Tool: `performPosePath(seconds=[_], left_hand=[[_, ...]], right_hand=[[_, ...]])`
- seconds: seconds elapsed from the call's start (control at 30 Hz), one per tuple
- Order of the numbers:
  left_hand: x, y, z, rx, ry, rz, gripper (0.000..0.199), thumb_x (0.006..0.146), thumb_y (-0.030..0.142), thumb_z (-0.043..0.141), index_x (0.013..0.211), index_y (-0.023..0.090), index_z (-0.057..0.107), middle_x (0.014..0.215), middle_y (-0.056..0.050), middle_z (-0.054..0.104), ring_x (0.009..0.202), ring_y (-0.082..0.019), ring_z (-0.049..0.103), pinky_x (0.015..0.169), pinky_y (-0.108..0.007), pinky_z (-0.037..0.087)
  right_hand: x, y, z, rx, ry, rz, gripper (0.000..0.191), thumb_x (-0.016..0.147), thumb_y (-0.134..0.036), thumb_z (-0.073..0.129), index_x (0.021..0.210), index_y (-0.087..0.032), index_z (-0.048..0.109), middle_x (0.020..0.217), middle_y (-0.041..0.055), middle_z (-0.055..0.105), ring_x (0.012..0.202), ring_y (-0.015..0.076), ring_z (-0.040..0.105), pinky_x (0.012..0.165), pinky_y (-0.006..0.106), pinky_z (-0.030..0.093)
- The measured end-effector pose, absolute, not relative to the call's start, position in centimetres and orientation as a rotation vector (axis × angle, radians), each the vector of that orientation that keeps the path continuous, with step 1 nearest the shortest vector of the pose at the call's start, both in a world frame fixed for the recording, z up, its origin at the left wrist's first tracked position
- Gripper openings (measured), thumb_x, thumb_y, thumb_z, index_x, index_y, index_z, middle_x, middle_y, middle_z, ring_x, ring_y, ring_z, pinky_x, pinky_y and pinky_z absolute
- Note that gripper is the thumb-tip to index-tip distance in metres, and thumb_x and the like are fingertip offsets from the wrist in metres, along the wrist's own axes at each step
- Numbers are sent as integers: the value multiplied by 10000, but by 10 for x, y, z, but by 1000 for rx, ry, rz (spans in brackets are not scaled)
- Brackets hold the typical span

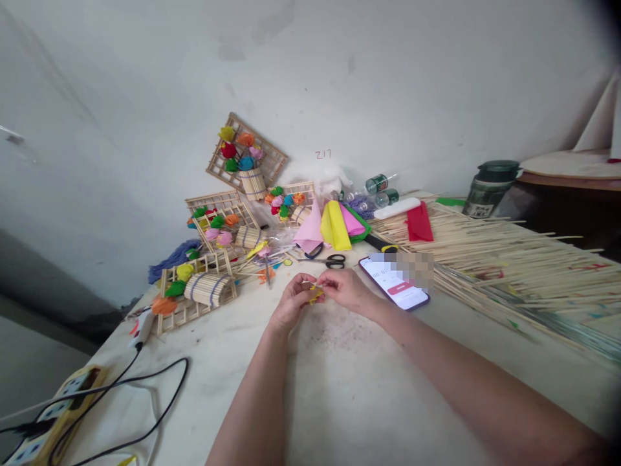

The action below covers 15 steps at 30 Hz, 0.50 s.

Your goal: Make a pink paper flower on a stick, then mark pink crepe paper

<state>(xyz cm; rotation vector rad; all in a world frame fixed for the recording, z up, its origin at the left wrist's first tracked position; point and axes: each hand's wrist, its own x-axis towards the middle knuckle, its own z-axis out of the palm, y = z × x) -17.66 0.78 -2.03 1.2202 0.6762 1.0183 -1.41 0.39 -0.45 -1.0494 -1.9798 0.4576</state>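
Near the middle of the table, my left hand point(292, 303) and my right hand point(345, 291) meet fingertip to fingertip. Between them is a small crumpled piece of yellow crepe paper point(316, 295), partly hidden by the fingers. My left fingers are curled round it from the left, while the right thumb and forefinger pinch at its upper edge. Just beyond the hands lie black-handled scissors point(334, 261). To the right of my right hand a phone point(395, 285) rests face up with its screen lit.
Stick lattices with paper flowers and stick baskets point(206, 289) stand at left and back. Folded yellow paper point(336, 226), red paper point(420, 222) and plastic bottles point(377, 184) lie behind. Many thin sticks point(504, 265) cover the right. A power strip point(63, 414) with cables sits front left.
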Motion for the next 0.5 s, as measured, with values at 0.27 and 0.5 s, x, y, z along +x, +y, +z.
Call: performPosePath(seconds=[0.27,0.5], left_hand=[[-174,9,-22,1264,716,1060,244,622,181,640,815,163,492,731,-15,626,642,-129,582,661,-279,439],[-173,9,-21,1291,768,1123,266,600,187,668,798,166,492,667,-1,627,618,-129,589,630,-260,425]], right_hand=[[-16,5,-10,-1019,-1999,455,252,694,-58,467,808,-181,655,774,33,659,678,128,554,615,216,385],[-13,5,-5,-1103,-1892,675,182,700,-128,491,775,-153,655,698,31,646,620,122,531,564,212,392]])
